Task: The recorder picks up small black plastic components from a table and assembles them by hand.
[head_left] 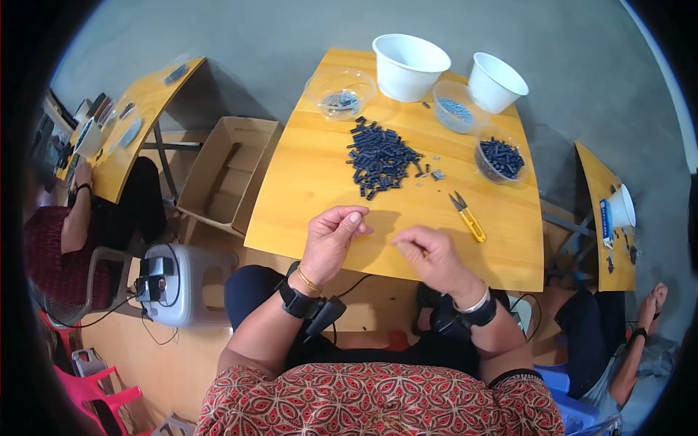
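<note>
Above the near edge of the wooden table, my left hand (333, 234) is closed, thumb pressed to curled fingers. Whatever may be between its fingertips is too small to make out. A short gap to the right, my right hand (435, 260) is also closed, its fingers bent in and their tips partly hidden. Beyond both hands lies a heap of small dark blue plastic pieces (379, 156). Several tiny metal parts (438, 175) lie loose at its right side. Yellow-handled thread snips (469, 218) rest on the table to the right of my right hand.
Clear plastic tubs hold dark pieces (502, 158), light blue-grey pieces (456, 109) and mixed small parts (340, 99). Two white buckets (409, 73) stand at the table's far edge. An open cardboard box (227, 174) is on the floor to the left. Other people sit at side tables.
</note>
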`<state>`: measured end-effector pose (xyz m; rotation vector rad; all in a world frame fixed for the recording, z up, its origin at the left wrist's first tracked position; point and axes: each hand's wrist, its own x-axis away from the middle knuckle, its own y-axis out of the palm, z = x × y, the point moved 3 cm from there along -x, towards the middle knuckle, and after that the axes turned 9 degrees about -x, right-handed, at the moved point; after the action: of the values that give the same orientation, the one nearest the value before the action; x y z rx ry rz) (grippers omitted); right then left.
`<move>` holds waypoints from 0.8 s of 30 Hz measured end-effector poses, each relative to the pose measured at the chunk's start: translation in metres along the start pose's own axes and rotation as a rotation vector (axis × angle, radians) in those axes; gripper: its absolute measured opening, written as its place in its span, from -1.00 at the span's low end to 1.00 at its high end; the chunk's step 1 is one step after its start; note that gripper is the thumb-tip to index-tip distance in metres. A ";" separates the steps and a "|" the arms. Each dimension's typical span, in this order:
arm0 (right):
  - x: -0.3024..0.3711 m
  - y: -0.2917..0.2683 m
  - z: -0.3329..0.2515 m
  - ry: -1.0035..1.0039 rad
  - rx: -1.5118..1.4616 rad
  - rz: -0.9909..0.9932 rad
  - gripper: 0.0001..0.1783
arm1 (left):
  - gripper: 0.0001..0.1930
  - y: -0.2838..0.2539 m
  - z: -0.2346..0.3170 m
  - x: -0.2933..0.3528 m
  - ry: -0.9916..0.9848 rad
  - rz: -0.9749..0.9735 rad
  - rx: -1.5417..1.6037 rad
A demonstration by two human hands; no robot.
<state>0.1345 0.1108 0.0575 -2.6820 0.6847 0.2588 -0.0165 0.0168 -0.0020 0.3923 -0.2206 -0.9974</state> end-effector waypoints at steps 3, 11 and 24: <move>0.005 0.005 0.012 0.046 -0.023 0.022 -0.91 | -0.83 -0.023 0.025 -0.005 0.173 0.137 -0.364; 0.009 -0.021 0.049 0.375 -0.408 0.180 -0.88 | -0.83 -0.050 0.036 -0.024 -0.064 0.242 -0.383; 0.016 -0.021 0.042 0.249 -0.256 0.173 -0.88 | -0.83 -0.053 0.041 0.011 0.021 0.228 -0.403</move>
<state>0.1548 0.1375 0.0214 -2.9320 1.0238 0.0583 -0.0662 -0.0272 0.0135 0.0086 -0.0404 -0.7886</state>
